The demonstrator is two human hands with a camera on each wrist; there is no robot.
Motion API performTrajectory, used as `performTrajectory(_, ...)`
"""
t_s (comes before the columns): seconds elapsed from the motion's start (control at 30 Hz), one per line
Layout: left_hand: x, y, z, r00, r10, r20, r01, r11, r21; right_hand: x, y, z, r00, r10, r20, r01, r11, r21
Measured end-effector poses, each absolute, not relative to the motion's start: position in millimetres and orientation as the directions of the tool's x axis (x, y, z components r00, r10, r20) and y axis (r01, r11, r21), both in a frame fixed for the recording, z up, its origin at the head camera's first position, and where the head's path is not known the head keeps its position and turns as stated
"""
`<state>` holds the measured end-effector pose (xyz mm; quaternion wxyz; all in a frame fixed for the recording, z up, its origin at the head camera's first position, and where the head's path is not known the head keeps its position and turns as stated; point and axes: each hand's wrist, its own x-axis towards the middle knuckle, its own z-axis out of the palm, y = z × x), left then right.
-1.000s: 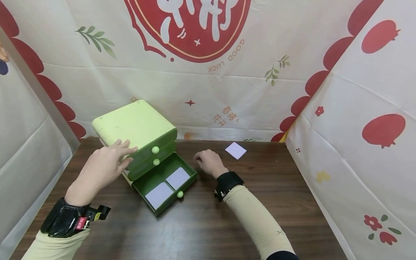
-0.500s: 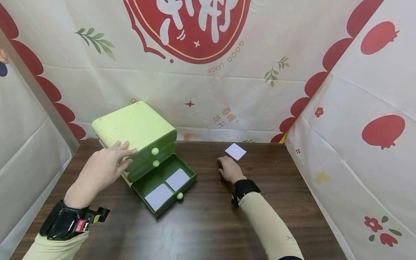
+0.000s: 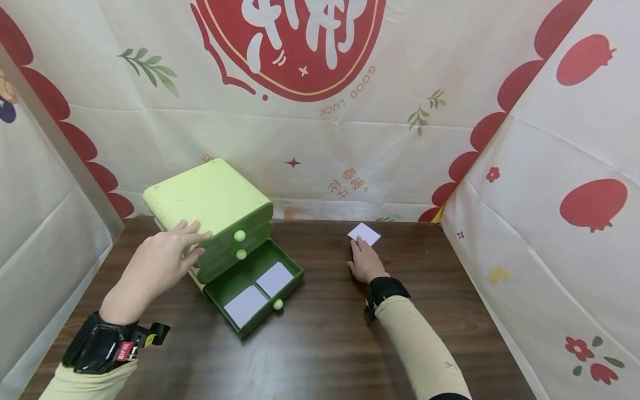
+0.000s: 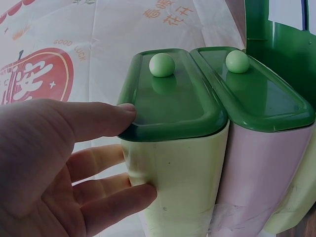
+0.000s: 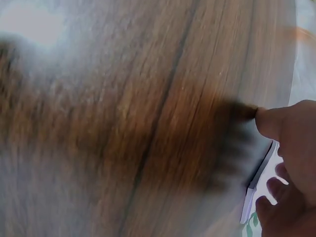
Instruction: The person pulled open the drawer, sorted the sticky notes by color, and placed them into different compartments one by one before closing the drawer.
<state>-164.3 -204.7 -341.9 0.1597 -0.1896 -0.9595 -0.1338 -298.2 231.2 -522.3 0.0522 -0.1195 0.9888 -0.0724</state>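
Note:
A small green drawer cabinet (image 3: pixel 210 194) stands at the left of the table. My left hand (image 3: pixel 157 261) lies on its near left corner, fingers extended over the light green top; the left wrist view shows the thumb (image 4: pixel 116 118) at the edge of the top drawer front. The bottom drawer (image 3: pixel 235 272) is pulled out, with two lilac paper pads (image 3: pixel 246 305) inside, a divider between them. Toward the back, my right hand (image 3: pixel 367 261) reaches its fingertips over the near edge of a third lilac paper pad (image 3: pixel 366 231) on the table.
The two upper drawers, with round knobs (image 3: pixel 240 236), are closed. A printed white cloth (image 3: pixel 310 139) hangs behind the table and along both sides. The brown wooden table (image 3: pixel 325 355) reaches to the front.
My right hand has moved right and away from the open drawer to the pad at the back, its fingers stretching out over it. My left hand has stayed on the cabinet.

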Motion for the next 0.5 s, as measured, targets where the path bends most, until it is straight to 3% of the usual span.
performTrajectory(0.2,-164.0,-203.6,-341.7,-0.878,0.321,0.355,0.406,0.893,0.196,-295.8,236.2,-523.5,-0.965,-0.220,-0.143,-0.197,0.968,-0.158)
performTrajectory(0.5,-164.9,-204.8,-342.1,-0.878,0.317,0.358,0.403,0.893,0.198,-294.0,233.8,-522.5,-0.967,-0.244,-0.068,-0.236,0.966,-0.107)
